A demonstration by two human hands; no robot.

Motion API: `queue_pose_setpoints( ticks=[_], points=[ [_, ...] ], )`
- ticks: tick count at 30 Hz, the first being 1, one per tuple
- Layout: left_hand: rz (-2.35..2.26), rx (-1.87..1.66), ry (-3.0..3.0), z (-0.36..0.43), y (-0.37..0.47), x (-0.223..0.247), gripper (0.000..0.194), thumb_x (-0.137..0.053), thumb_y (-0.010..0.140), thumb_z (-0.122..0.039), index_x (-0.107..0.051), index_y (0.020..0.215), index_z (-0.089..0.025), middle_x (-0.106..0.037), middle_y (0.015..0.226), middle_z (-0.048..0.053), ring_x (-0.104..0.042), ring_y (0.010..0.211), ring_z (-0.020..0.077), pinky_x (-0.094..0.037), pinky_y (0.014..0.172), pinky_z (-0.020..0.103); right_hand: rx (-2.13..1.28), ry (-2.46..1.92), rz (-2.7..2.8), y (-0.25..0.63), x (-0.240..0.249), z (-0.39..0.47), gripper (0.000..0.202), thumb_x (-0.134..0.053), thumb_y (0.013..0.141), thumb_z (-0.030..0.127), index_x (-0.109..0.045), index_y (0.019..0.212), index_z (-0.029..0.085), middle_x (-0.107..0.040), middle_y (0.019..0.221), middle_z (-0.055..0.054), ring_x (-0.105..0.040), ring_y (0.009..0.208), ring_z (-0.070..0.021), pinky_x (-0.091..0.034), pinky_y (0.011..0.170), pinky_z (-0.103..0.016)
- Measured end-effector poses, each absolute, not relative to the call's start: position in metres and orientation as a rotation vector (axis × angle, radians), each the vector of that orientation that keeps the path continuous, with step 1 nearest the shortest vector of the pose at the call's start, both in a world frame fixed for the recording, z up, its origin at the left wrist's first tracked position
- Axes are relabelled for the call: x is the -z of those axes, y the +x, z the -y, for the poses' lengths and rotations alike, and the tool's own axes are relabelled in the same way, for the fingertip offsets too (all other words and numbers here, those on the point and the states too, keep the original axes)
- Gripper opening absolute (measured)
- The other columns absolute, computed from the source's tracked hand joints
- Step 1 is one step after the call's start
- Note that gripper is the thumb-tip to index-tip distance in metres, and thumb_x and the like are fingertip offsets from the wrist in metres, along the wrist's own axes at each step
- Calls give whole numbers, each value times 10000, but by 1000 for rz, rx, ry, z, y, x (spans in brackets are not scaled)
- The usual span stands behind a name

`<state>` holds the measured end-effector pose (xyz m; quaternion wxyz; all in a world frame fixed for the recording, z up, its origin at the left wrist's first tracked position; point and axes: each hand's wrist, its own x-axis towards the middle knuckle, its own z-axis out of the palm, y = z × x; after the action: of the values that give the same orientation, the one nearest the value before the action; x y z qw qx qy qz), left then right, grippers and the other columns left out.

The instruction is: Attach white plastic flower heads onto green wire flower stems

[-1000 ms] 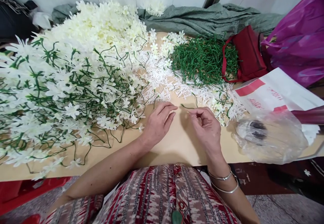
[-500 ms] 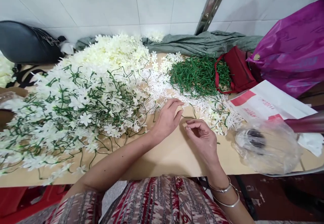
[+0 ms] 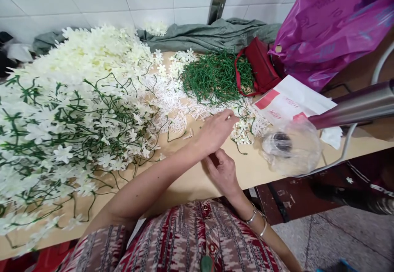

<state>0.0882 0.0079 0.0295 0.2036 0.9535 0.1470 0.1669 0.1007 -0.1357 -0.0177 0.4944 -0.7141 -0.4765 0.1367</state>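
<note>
My left hand (image 3: 218, 130) reaches across to the right, its fingers drawn together at the edge of a small group of white artificial flowers (image 3: 244, 131) with green stems. Whatever its fingertips hold, if anything, cannot be made out. Below it, my right hand (image 3: 224, 172) is curled, thumb and fingers closing under my left wrist. Its fingertips are partly hidden, so its hold is unclear. White stamen-like pieces (image 3: 172, 99) are spread just beyond the hands. Behind them sits a heap of bare green stems (image 3: 215, 77). A large pile of stemmed white flowers (image 3: 76, 128) covers the left side.
Loose cream blossoms (image 3: 95, 52) are heaped at the back left. A red bag (image 3: 263, 65), a purple plastic bag (image 3: 317, 34), a printed white paper bag (image 3: 287, 99) and a clear plastic bag (image 3: 295, 149) occupy the right. A metal pole (image 3: 366, 99) juts in there.
The view has turned to the right. My left hand has moved right to the small flower group, crossing above my right hand, whose fingertips are now partly covered.
</note>
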Motion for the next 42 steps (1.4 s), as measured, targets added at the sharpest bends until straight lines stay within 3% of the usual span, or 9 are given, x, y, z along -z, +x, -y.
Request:
queue_pose_setpoints(
  ticks=[4,10,13,16,24,32,34,38,42],
  points=[
    [-374,-359,2841,-14,112,-35,217,-561,1012,-81,-709,1146,-167,-661,1265,121,-712,1047,265,-584,817,363,-366,-1689,1183,100,15,134,59,-624,963,253,-670,926,251,-781,918,-50,-728,866,-208,-585,802,-360],
    [-326,-283,2916,-32,101,-30,231,-537,989,-4,-711,1039,-147,-703,1059,105,-708,1034,272,-563,857,368,-355,-1647,1159,104,13,138,69,-648,966,247,-715,976,256,-790,945,-47,-746,900,-209,-612,821,-385],
    [-412,-286,2888,-42,77,-25,254,-527,954,27,-701,1022,-145,-706,1036,129,-711,990,297,-564,808,385,-124,-1684,1041,124,13,144,74,-669,965,282,-729,1003,261,-772,972,-61,-733,973,-234,-615,894,-453],
    [-493,-358,2849,-46,57,-25,285,-476,977,8,-690,1059,-161,-706,1056,124,-713,970,286,-556,806,377,94,-1793,860,155,14,142,77,-709,932,307,-740,922,238,-734,1026,-83,-688,1071,-251,-541,1033,-527],
    [-335,-295,2932,-38,86,-34,270,-547,1001,-68,-693,1198,-181,-702,1258,107,-688,1114,258,-564,875,347,-253,-1775,941,163,21,107,76,-683,893,265,-707,832,228,-693,1209,-124,-628,1238,-276,-442,1123,-547],
    [-582,-188,2909,-54,79,-43,226,-537,989,-37,-707,1114,-119,-714,1127,132,-696,1069,265,-551,862,342,-357,-1726,1076,142,18,103,94,-648,910,252,-698,834,227,-720,1217,-138,-648,1226,-271,-471,1105,-488],
    [-691,-258,2850,-57,63,-50,195,-575,995,-84,-698,1142,-122,-711,1155,132,-708,1035,253,-548,858,333,-443,-1668,1151,139,16,92,82,-641,891,217,-698,834,233,-720,1248,-135,-640,1259,-271,-456,1132,-488],
    [-844,-748,2364,-53,30,-65,148,-617,1015,-204,-726,1111,-178,-740,1166,89,-721,930,192,-541,841,304,-601,-1517,1244,143,5,65,52,-663,845,217,-704,824,240,-738,1252,-118,-654,1264,-274,-449,1147,-496],
    [-797,-943,1672,-39,5,-67,107,-739,918,-289,-733,973,-198,-762,953,28,-711,778,138,-505,681,244,-688,-1491,1181,163,-17,55,78,-738,814,314,-739,791,239,-770,1191,-96,-711,1152,-267,-505,1063,-477]
  ],
)
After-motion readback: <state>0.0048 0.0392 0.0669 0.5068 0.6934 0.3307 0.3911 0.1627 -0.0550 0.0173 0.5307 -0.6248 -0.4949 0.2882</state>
